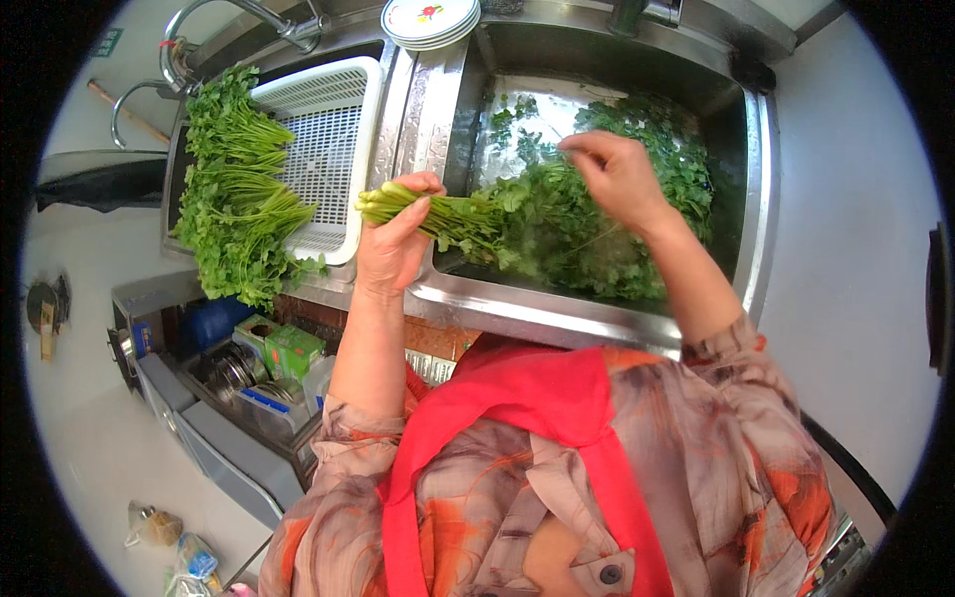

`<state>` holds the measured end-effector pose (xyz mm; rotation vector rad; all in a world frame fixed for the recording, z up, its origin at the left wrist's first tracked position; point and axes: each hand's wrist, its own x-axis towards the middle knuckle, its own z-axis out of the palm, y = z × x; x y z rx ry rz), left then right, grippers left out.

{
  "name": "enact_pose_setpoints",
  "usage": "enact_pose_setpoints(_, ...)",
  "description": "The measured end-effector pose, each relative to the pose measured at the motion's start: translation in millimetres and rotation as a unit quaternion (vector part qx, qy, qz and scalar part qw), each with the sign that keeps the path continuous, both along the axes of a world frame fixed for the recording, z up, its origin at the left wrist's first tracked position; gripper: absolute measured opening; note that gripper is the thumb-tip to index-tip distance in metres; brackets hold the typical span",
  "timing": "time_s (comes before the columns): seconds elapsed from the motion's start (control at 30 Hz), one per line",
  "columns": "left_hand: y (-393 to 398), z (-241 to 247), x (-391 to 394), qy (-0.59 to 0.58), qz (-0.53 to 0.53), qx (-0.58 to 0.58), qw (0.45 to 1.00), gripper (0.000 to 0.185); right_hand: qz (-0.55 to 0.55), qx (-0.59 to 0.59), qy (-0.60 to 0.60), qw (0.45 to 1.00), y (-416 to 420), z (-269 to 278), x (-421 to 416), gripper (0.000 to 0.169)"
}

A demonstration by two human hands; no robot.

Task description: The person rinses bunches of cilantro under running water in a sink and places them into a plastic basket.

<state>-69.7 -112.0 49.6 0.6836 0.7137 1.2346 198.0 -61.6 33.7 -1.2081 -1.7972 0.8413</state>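
Note:
My left hand (399, 231) grips a bunch of leafy green stalks (470, 216), probably celery or a similar herb, by its pale cut ends. The bunch's leaves reach into the right basin of a steel sink (537, 298). Above those leaves is my right hand (619, 175), its thumb and fingertips drawn together; whether a small bit is pinched there I cannot tell. Loose greens (671, 164) float in the basin's water. Over the left basin sits a white plastic basket (358, 149), with more bunches (239, 179) laid along its left side, stalk ends pointing right.
Stacked plates (430, 21) stand on the ledge between the basins. A curved faucet (175, 45) rises at the back left, and another faucet base (630, 15) is behind the right basin. Below left, an open drawer unit (231, 440) holds green boxes (287, 347) and containers.

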Motion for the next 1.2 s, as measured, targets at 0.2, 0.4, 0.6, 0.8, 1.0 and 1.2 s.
enact_pose_setpoints(0.2,-1.1,0.5,14.8,0.008,-0.004,-0.022,1.000,0.020,0.130,-0.070,0.084,0.985,-16.4,11.8,-43.1,0.019)
enact_pose_setpoints(0.4,-6.7,7.8,15.4,0.039,0.011,-0.036,0.999,0.023,0.056,-0.130,0.210,0.967,-19.1,4.7,-40.2,0.013)
enact_pose_setpoints(0.6,-12.1,4.2,22.1,0.026,0.014,-0.041,0.999,0.025,0.075,-0.167,0.193,0.964,-15.1,5.2,-11.2,0.013)
enact_pose_setpoints(0.8,-8.0,8.1,31.1,0.043,-0.004,-0.031,0.999,0.028,0.089,0.063,0.069,0.992,-30.2,4.5,-47.8,0.012)
enact_pose_setpoints(1.0,-8.4,7.8,31.9,0.214,-0.023,0.039,0.976,0.029,0.132,0.021,0.068,0.989,-19.4,24.6,-26.9,0.009)
enact_pose_setpoints(1.2,-14.3,9.7,40.3,0.371,-0.067,0.076,0.923,0.021,0.232,-0.310,0.323,0.863,-7.3,57.2,-4.8,0.016)
